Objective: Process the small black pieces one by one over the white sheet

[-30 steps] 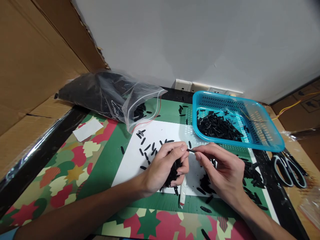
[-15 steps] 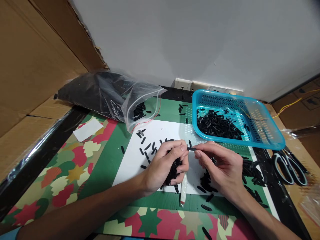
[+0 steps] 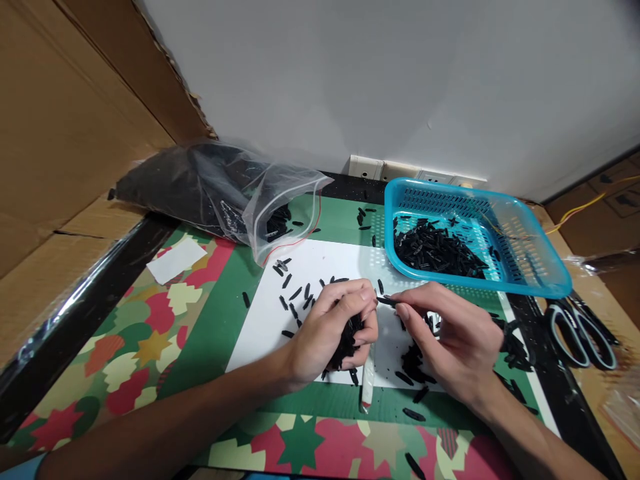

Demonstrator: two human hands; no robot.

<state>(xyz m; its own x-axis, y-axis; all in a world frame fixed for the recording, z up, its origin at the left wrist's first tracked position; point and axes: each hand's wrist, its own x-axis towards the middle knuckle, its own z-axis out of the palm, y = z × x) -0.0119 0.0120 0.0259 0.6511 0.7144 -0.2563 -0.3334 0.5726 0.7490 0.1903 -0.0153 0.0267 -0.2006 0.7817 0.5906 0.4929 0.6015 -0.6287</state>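
My left hand (image 3: 335,330) is closed around a bunch of small black elongated pieces (image 3: 349,341), which show between its fingers over the white sheet (image 3: 250,347). My right hand (image 3: 450,333) pinches one black elongated piece (image 3: 387,301) between thumb and forefinger. That piece's left end lies close to the left thumb and forefinger tips; I cannot tell whether it touches them. More loose black pieces (image 3: 296,293) lie scattered on the sheet, and a small heap (image 3: 413,363) sits below my right hand. Between my hands lies a narrow white stick-like item (image 3: 367,383), partly hidden.
A blue plastic basket (image 3: 530,283) with a pile of black pieces stands at the back right. A clear zip bag (image 3: 200,187) full of black material lies at the back left. Scissors (image 3: 575,333) rest at the right edge. Cardboard (image 3: 75,120) rises on the left.
My right hand has shifted slightly right, and the black piece in its fingers has moved away from the left fingertips and tilted a little. My left hand has stayed almost still.
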